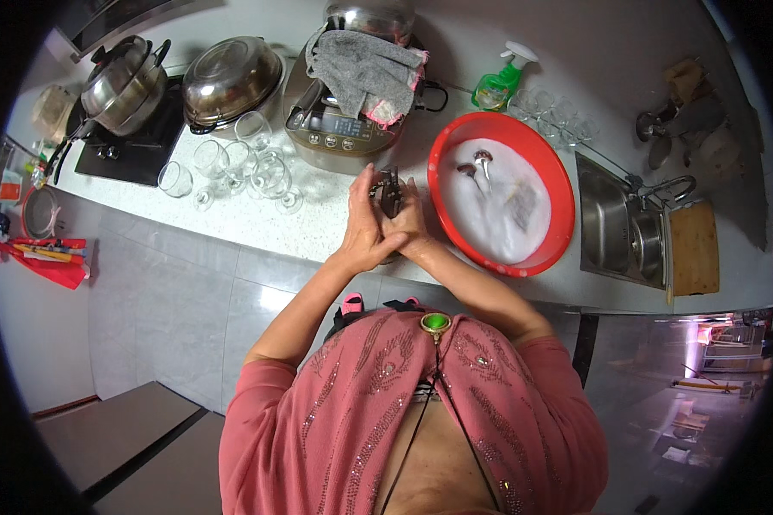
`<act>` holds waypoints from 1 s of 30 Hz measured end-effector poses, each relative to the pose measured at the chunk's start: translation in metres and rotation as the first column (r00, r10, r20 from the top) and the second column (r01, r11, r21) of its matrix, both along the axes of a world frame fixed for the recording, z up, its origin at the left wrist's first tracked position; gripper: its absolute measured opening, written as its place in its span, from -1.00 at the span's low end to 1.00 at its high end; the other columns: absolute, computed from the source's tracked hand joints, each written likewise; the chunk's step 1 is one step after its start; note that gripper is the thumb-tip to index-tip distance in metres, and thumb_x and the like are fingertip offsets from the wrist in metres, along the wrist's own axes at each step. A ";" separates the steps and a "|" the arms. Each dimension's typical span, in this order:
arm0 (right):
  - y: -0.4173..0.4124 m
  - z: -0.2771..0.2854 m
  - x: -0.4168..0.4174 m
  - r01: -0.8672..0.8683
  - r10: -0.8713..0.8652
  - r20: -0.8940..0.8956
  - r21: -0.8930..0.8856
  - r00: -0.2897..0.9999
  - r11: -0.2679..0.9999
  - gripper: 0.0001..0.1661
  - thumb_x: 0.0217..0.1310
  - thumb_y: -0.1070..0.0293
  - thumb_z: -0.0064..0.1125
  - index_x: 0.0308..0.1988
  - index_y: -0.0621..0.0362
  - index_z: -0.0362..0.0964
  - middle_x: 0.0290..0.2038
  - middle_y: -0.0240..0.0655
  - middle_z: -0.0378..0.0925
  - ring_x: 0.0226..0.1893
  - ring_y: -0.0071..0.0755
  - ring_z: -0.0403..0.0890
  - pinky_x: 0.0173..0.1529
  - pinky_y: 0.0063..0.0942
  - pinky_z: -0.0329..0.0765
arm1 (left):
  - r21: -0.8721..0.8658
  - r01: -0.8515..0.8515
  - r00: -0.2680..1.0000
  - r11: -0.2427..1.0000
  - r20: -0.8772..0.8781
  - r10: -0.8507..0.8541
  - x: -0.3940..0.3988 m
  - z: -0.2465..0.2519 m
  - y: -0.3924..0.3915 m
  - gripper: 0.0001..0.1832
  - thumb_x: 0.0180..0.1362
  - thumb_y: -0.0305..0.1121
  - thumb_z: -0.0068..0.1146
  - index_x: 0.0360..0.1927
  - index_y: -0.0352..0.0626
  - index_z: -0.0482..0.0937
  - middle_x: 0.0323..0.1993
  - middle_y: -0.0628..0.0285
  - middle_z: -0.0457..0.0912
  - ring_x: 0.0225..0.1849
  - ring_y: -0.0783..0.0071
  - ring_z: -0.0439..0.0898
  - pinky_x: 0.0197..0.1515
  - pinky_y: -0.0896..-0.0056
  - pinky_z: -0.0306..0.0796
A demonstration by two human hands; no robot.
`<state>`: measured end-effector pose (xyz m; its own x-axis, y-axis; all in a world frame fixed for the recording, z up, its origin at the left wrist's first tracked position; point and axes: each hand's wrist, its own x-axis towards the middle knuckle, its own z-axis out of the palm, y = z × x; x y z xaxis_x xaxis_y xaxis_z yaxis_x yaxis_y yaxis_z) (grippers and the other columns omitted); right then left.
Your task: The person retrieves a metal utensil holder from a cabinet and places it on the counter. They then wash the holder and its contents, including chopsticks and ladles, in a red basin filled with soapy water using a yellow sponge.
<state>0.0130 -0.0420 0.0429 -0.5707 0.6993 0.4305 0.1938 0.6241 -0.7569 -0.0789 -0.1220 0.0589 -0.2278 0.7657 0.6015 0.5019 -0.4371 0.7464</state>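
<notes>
Both hands meet over the front part of the white speckled countertop [232,222]. My left hand [361,225] and my right hand [409,219] are pressed around a dark bundle of slender utensils [390,193], whose kind I cannot tell; their lower part is mostly hidden by the palms. To the right stands a red plastic basin [565,193] of foamy water, with two metal utensils [483,164] sticking out of the suds and a greyish thing partly under the foam. Left of the hands, several stemmed glasses [270,177] stand grouped on the counter.
A multicooker [341,145] with a grey cloth [361,67] on it stands behind the hands. A lidded steel pot [232,77] and a black hob [129,154] are at left. At right are a green spray bottle [499,84], small glasses [554,116], a steel sink [602,225] and a wooden cutting board [696,251].
</notes>
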 end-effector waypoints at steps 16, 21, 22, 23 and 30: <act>-0.007 0.089 0.001 -0.003 -0.063 -0.343 -0.189 0.937 0.982 -0.81 0.14 0.37 0.12 -0.38 0.25 0.30 -0.56 -0.32 0.43 -0.55 -0.48 0.42 -0.42 -0.44 0.38 | -0.191 -0.269 0.963 0.944 -0.032 0.268 0.008 -0.025 -0.015 -0.41 0.09 -0.48 -0.05 0.23 -0.32 0.12 0.20 -0.18 0.08 0.23 -0.12 0.13 0.28 0.11 0.05; -0.004 0.129 0.011 -0.062 -0.062 -0.386 -0.301 0.920 0.952 -0.84 0.14 0.47 0.13 -0.37 0.18 0.27 -0.48 -0.48 0.35 -0.50 -0.68 0.36 -0.40 -0.59 0.34 | -0.193 -0.277 0.961 0.941 -0.038 0.275 0.009 -0.026 -0.014 -0.40 0.08 -0.48 -0.04 0.23 -0.31 0.13 0.20 -0.17 0.08 0.23 -0.11 0.14 0.29 0.11 0.05; -0.004 0.138 0.013 -0.089 -0.066 -0.427 -0.333 0.902 0.939 -0.87 0.15 0.48 0.11 -0.36 0.18 0.28 -0.49 -0.47 0.36 -0.49 -0.68 0.36 -0.40 -0.61 0.36 | -0.191 -0.281 0.960 0.941 -0.037 0.279 0.009 -0.027 -0.013 -0.40 0.08 -0.48 -0.04 0.23 -0.29 0.13 0.20 -0.16 0.09 0.23 -0.10 0.14 0.29 0.12 0.04; 0.001 0.138 0.014 -0.118 -0.054 -0.467 -0.333 0.883 0.935 -0.88 0.16 0.51 0.09 -0.34 0.18 0.27 -0.49 -0.46 0.37 -0.49 -0.66 0.38 -0.39 -0.61 0.38 | -0.191 -0.283 0.959 0.940 -0.038 0.281 0.009 -0.027 -0.013 -0.40 0.08 -0.48 -0.03 0.23 -0.29 0.13 0.20 -0.16 0.09 0.23 -0.10 0.14 0.29 0.12 0.04; 0.041 0.175 0.062 0.060 -0.187 -0.549 -0.240 0.815 0.969 -0.88 0.15 0.46 0.14 -0.38 0.19 0.33 -0.53 -0.45 0.40 -0.52 -0.64 0.40 -0.42 -0.60 0.37 | -0.226 -0.274 0.952 0.935 0.077 0.298 0.012 -0.030 -0.015 -0.32 0.08 -0.49 -0.02 0.29 -0.28 0.01 0.18 -0.15 0.10 0.22 -0.05 0.18 0.25 0.15 0.11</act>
